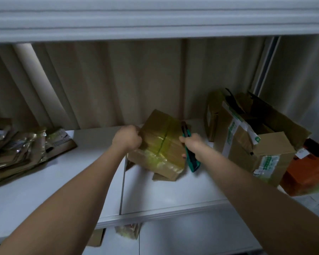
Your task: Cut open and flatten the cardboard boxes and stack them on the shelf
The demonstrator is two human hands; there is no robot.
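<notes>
A sealed cardboard box [159, 144], wrapped in glossy yellowish tape, sits tilted on the white shelf [173, 192] just above the centre of the view, one corner raised toward 12 o'clock. The left hand [127, 138] comes in from 7 o'clock and its grip is curled tight over the box's left top edge. The right hand [191, 142] reaches in from 4 o'clock; its grip is clamped round a green-handled utility knife [190, 153], which stands steeply against the box's right side with its dark tip pointing to 12 o'clock and its butt hanging down at 6 o'clock of the hand. A thumb tip touches the box's right face. Whether a blade is extended cannot be told through the blur.

At 3 o'clock of the taped box, well apart from it, stands an opened carton [254, 144] with its flaps up and white-and-green printed tape across its side; an orange box [309, 173] lies just beside it at the frame's right edge. At 9 o'clock, on the same shelf, lies a stack of flattened cardboard [20, 150]. A ribbed pale wall [118, 80] backs the shelf.
</notes>
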